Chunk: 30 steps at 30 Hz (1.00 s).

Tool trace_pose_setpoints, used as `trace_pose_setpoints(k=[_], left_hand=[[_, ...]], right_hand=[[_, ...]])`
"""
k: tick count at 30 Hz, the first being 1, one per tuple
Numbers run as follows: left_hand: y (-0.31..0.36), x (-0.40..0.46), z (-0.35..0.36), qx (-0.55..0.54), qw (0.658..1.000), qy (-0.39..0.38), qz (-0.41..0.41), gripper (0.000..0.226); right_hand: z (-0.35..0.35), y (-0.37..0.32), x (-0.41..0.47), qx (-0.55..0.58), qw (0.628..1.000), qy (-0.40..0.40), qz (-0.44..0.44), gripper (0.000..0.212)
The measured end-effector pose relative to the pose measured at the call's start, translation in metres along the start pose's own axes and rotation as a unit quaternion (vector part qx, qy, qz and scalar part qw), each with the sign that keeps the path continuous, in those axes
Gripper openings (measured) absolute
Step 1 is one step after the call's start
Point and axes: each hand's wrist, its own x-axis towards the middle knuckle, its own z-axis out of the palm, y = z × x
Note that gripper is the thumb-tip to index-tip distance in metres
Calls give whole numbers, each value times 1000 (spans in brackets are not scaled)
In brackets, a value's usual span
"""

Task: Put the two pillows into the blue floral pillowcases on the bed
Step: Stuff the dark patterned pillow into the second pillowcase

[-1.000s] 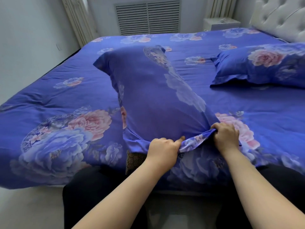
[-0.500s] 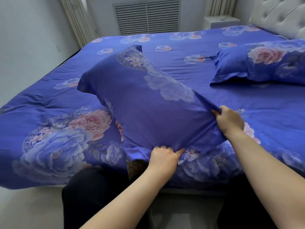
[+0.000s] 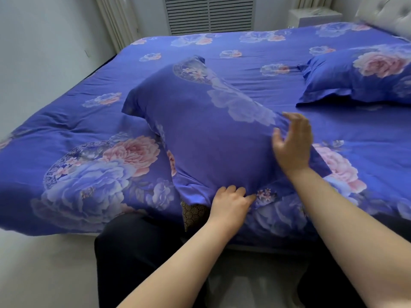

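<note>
A pillow inside a blue floral pillowcase (image 3: 206, 130) lies propped at an angle on the bed, its open end toward me. A dark patterned corner of the pillow (image 3: 193, 213) pokes out under that end. My left hand (image 3: 231, 202) grips the near edge of the pillowcase with curled fingers. My right hand (image 3: 293, 144) hovers at the pillow's right side with fingers spread and holds nothing. A second pillow in a matching pillowcase (image 3: 367, 76) rests flat at the right, near the headboard.
The blue floral quilt (image 3: 77, 170) covers the whole bed. A tufted headboard (image 3: 387, 12) is at the top right, beside a white nightstand (image 3: 315, 15). A slatted vent (image 3: 209, 14) and a white wall stand behind. My dark trousers (image 3: 138, 252) press against the bed's edge.
My right hand let go of the pillowcase edge and lifted up along the pillow's right side, opening its fingers. The pillow tilted lower toward the bed. My left hand kept its grip.
</note>
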Motion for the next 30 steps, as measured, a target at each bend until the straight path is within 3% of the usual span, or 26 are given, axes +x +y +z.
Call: trace_pose_setpoints(k=[2,4,7,10,12,14,16,18,19,21,22,24,26,27,28,29,30], left_hand=[[1,-9,1,-6,1000,-4,5,34],[-1,-22,1,-24,1000,-20,6,20],[-3,-57,-5,-143,985,-52,-78,26],[-8,-76,-11,-306,939,-85,-133,46],[-11,-72,-33,-396,909,6,-130,44],[-17,-61,-53,-387,881,197,-190,34],[-35,-53,-58,-325,829,313,-332,46],[-65,-48,-48,-360,768,244,-470,72],[-76,-49,-42,-427,714,185,-523,76],[-82,-55,-34,-606,568,122,-543,45],[-79,-58,-32,-634,538,147,-536,29],[-75,-60,-31,-602,543,247,-531,23],[-72,-61,-39,-628,497,298,-519,20],[-68,-63,-45,-651,489,293,-502,19],[-67,-68,-46,-645,519,270,-492,19],[-66,-75,-46,-600,602,214,-482,20],[-66,-84,-41,-509,713,122,-466,22]], right_hand=[[11,-23,-12,25,988,-140,-60,55],[24,-23,-25,3,965,-261,-9,62],[31,-9,-27,1,956,-287,59,65],[33,-12,-22,10,952,-289,96,66],[33,-17,-21,14,951,-291,102,66],[30,-18,-21,22,948,-296,112,66],[28,-16,-23,24,945,-301,125,66],[27,-13,-27,20,944,-304,130,66],[26,-11,-28,19,943,-305,131,66],[24,-7,-29,20,942,-306,133,65],[24,-6,-31,20,943,-305,135,65],[24,-1,-34,18,945,-296,138,64],[23,3,-37,15,945,-295,141,64],[22,4,-39,12,944,-296,142,64],[21,5,-39,9,944,-297,143,64],[20,7,-40,6,943,-298,146,64],[20,9,-42,7,942,-299,151,64]])
